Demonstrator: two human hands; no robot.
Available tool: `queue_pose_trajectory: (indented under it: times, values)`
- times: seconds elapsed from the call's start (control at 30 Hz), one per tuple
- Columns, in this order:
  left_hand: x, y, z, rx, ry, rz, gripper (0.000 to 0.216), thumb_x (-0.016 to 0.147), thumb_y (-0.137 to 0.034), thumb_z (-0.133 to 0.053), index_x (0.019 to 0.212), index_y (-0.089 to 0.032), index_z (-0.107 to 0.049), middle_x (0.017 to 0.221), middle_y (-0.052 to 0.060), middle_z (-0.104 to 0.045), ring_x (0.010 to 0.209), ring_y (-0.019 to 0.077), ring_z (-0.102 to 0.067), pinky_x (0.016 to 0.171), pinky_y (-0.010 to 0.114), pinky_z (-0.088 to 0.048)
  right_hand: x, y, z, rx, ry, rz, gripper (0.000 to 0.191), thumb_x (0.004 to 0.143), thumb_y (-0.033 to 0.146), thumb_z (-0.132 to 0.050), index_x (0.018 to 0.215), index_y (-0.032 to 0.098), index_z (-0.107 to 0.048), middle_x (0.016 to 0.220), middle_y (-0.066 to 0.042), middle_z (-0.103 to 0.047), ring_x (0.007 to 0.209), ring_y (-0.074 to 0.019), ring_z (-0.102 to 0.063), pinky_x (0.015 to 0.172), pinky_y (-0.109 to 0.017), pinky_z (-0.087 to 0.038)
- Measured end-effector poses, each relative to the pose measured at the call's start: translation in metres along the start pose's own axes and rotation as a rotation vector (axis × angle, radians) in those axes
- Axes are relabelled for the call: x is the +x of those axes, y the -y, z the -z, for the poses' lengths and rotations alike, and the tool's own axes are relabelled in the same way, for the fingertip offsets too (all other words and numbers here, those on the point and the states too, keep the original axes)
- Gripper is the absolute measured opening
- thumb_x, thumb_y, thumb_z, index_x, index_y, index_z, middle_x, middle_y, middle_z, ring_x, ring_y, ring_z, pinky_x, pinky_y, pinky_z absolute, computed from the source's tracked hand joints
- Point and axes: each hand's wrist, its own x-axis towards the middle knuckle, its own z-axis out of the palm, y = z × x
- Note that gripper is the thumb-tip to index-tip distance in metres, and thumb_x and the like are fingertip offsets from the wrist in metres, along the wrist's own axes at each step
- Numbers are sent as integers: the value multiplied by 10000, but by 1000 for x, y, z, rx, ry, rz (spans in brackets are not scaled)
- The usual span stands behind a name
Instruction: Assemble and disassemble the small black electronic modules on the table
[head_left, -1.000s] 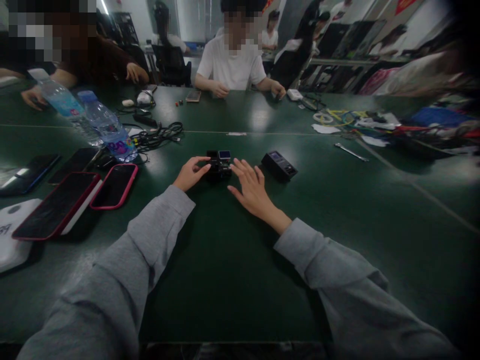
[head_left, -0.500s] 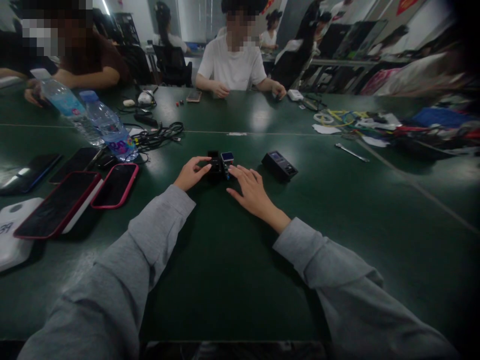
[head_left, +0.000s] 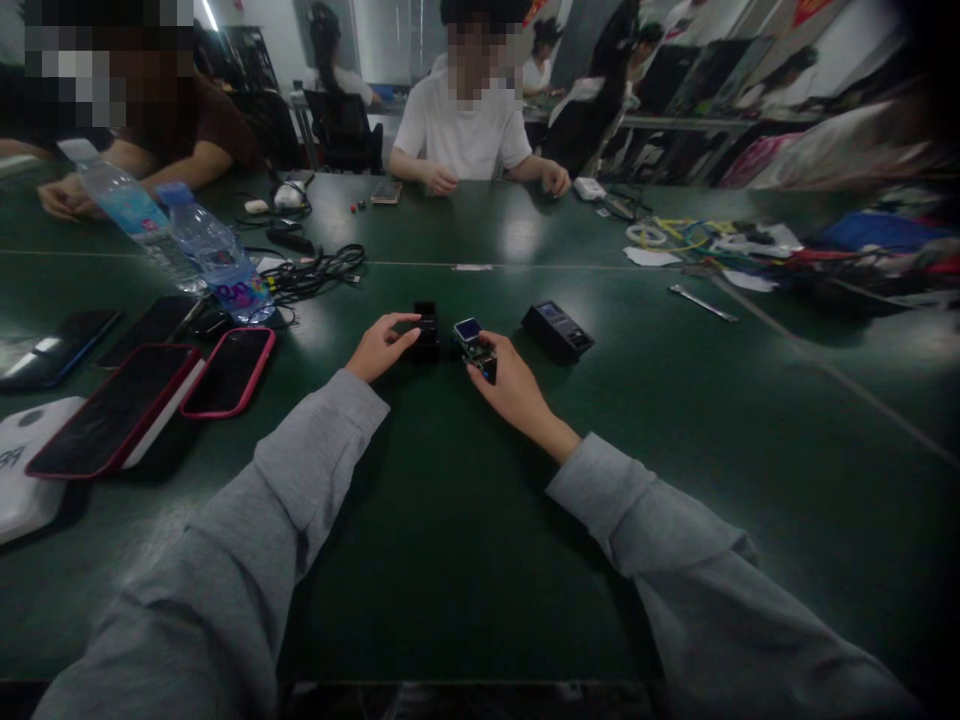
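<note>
My left hand (head_left: 381,345) is closed on the left side of a small black case (head_left: 427,335), which stands on the dark green table. Between the thumb and fingers of my right hand (head_left: 510,380) is a small circuit board with a screen (head_left: 470,332). The board is tilted, its screen facing up, with a narrow gap between it and the black case. To the right of my right hand lies a black boxy device (head_left: 558,331) with a little screen of its own; neither hand touches it.
Phones in red and pink cases (head_left: 231,372), a white box (head_left: 34,470) and two water bottles (head_left: 217,255) stand to the left. Black cables (head_left: 322,270) lie behind. A wrench (head_left: 703,303) and a heap of wires (head_left: 697,238) are at the right. A person (head_left: 465,130) sits opposite.
The circuit board has come away from beside the black case, moving right and toward me. My right hand's fingers have closed around it. My left hand has stayed on the case.
</note>
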Motion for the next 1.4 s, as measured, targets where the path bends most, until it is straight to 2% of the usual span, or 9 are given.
queue_pose_trajectory:
  times: [0.57,0.7,0.87,0.97,1.03,1.1,1.2,1.3,1.4]
  values:
    - [-2,-5,1,-29,12,33,382,891,-398,-636,1225,-212,-631,1005,77,-661,854,180,-645,707,301,-538,-10,11,14,142,41,-29,462,876,258,-584,1316,189,-462,1280,-146,-572,1126,-303,-605,949,-514,-522]
    - [-2,-9,0,-28,8,41,363,891,-373,-639,1215,-209,-636,990,73,-659,818,170,-648,696,289,-531,-44,39,26,139,243,31,538,898,283,-601,1395,240,-403,1324,-136,-554,1112,-305,-613,924,-537,-530]
    - [-3,-11,1,-4,13,51,393,887,-414,-645,1223,-210,-633,1034,78,-655,822,166,-649,680,274,-524,-84,74,47,451,566,250,590,868,208,-651,1403,299,-417,1379,-73,-555,1254,-245,-542,1058,-483,-453]
    - [-2,-10,1,-45,14,62,393,902,-436,-620,1233,-223,-619,1107,83,-650,778,139,-635,642,248,-515,-85,75,54,642,670,221,521,857,248,-699,1339,312,-510,1386,-50,-562,1299,-245,-509,1094,-494,-419]
    - [-1,-8,0,-88,-4,67,368,932,-435,-568,1237,-234,-608,1141,79,-644,727,113,-618,608,230,-504,-77,67,54,696,617,124,389,902,311,-671,1276,309,-565,1364,-45,-574,1285,-240,-522,1080,-495,-435]
    - [1,-5,0,-120,-9,65,341,939,-398,-553,1237,-238,-601,1164,76,-638,698,99,-603,592,222,-499,-65,55,50,631,422,35,300,946,334,-612,1242,305,-582,1334,-52,-580,1262,-239,-535,1060,-499,-451]
    - [2,-1,1,-119,21,41,362,880,-304,-630,1235,-236,-600,1231,88,-617,695,93,-593,617,236,-512,-44,37,37,380,122,20,317,964,344,-562,1280,320,-553,1350,-65,-549,1297,-270,-487,1080,-546,-411]
    - [1,-2,1,-73,25,16,470,806,-289,-719,1254,-223,-594,1279,108,-589,693,89,-591,644,250,-520,-19,26,14,148,35,57,447,957,381,-559,1391,326,-471,1468,-87,-426,1367,-308,-401,1103,-566,-376]
    - [-2,-6,1,-44,52,10,639,706,-307,-820,1290,-219,-574,1303,122,-574,716,101,-602,644,255,-523,6,22,-10,-30,58,80,650,913,480,-618,1488,330,-356,1568,-115,-259,1417,-378,-311,1081,-598,-384]
